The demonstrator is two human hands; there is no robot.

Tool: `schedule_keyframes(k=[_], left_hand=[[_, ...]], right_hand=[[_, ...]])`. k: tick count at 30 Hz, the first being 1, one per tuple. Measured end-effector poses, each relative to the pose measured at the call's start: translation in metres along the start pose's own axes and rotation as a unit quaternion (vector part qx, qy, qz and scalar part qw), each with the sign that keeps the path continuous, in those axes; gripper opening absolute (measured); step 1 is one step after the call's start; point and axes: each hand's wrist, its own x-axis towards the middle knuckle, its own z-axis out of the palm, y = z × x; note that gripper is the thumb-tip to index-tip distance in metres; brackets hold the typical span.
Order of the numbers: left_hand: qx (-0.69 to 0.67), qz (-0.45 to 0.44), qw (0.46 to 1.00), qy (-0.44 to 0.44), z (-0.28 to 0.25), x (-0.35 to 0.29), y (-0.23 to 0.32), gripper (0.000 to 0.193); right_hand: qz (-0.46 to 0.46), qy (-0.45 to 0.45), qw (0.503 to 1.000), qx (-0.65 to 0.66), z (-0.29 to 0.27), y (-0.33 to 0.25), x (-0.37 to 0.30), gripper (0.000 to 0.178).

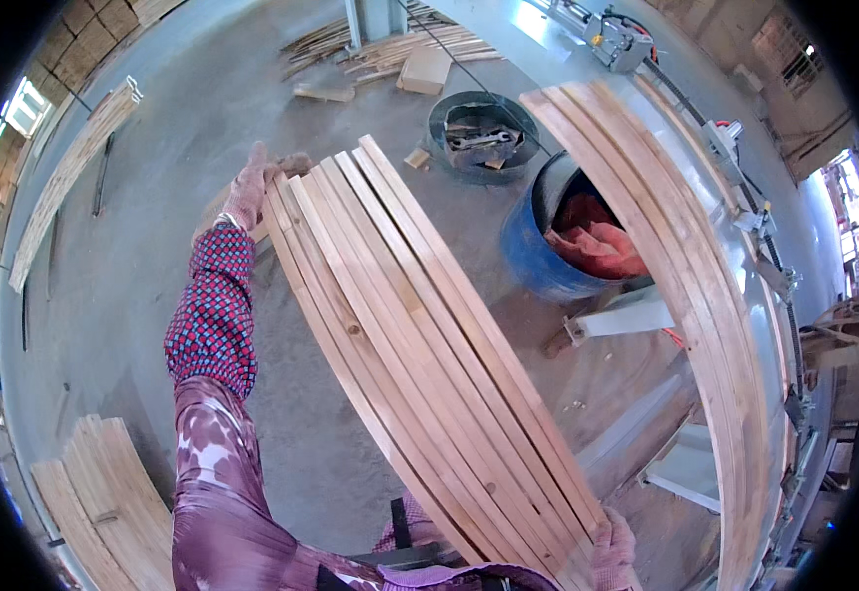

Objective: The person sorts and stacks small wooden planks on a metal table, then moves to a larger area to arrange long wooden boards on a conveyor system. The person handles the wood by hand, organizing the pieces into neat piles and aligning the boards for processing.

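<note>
A bundle of long, pale wooden strips (400,325) lies side by side across the space before me, slanting from upper left to lower right. My left hand (249,187), in a light knitted glove, grips the far left end of the strips, its fingers partly hidden behind them. At the near right end my right hand (613,554), also gloved, closes on the outer edge of the same bundle. Thin dark gaps show between some strips, and knots mark a few. More wooden strips (680,256) rest on the machine to the right.
A blue barrel (538,251) with red cloth inside stands beyond the bundle, beside a dark round tub (483,138) holding tools and scraps. A machine (764,246) with a rail runs along the right. Stacked boards (104,492) stand at lower left, and loose wood (400,54) lies at the back.
</note>
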Motion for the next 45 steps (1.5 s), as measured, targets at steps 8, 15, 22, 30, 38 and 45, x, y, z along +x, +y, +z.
schedule_keyframes(k=[8, 15, 22, 30, 38, 45], left_hand=[[0.145, -0.056, 0.981, 0.113, -0.001, -0.007, -0.013, 0.082], [0.392, -0.075, 0.917, 0.004, 0.048, 0.027, 0.050, 0.077], [0.272, 0.006, 0.961, -0.054, 0.109, 0.090, -0.010, 0.075], [0.382, -0.137, 0.913, -0.046, 0.109, 0.088, 0.007, 0.078], [0.592, 0.067, 0.803, 0.021, 0.089, 0.085, 0.010, 0.068], [0.874, 0.240, 0.421, 0.019, 0.280, 0.010, -0.003, 0.077]], right_hand=[[0.003, 0.022, 0.998, 0.054, 0.008, 0.031, 0.004, 0.046], [-0.028, 0.010, 0.998, -0.057, 0.002, 0.028, 0.002, 0.045], [0.017, 0.029, 0.990, -0.136, 0.007, 0.028, -0.020, 0.042], [0.005, 0.039, 0.987, -0.158, 0.000, -0.007, -0.017, 0.033], [-0.012, 0.106, 0.983, -0.148, 0.003, -0.018, -0.018, 0.033], [-0.001, 0.104, 0.988, -0.114, 0.005, -0.009, 0.001, 0.033]])
